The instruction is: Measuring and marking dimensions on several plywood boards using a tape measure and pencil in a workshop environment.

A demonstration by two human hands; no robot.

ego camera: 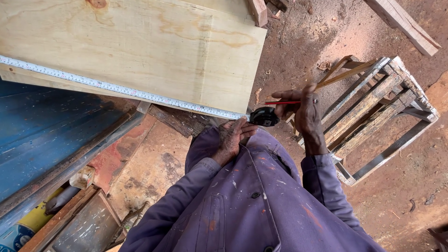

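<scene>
Measuring along the near edge of the plywood sheet (140, 42). The tape measure blade (116, 87) is run out flat along that edge, from the far left of the frame to the black tape measure case (264, 116) just past the sheet's right corner.

Hands: left hand (232, 139) sits under and just behind the case, fingers curled at the blade's exit; looks like it is steadying the case, but I can't tell if it's fully gripping it. Right hand (304, 112) is closed on a red pencil (282, 102), tip pointing left toward the case and the sheet corner. Hands are near each other, not touching.

To do the step well, my read:
- Keep the blade tight and lying on the edge, no sag or twist; the far hook is out of frame, so can't confirm it is seated.
- Hold the blade parallel to the edge, otherwise the reading runs long.
- Read square over the mark, not at an angle.
- Pin the blade with the left thumb before marking, so the case can't creep.
- Mark with the pencil tip right against the blade, a short fine tick.

Around: a slatted wooden crate frame (373, 107) on the red dirt ground (406, 186) to the right, a blue panel (42, 126) lower left.
</scene>
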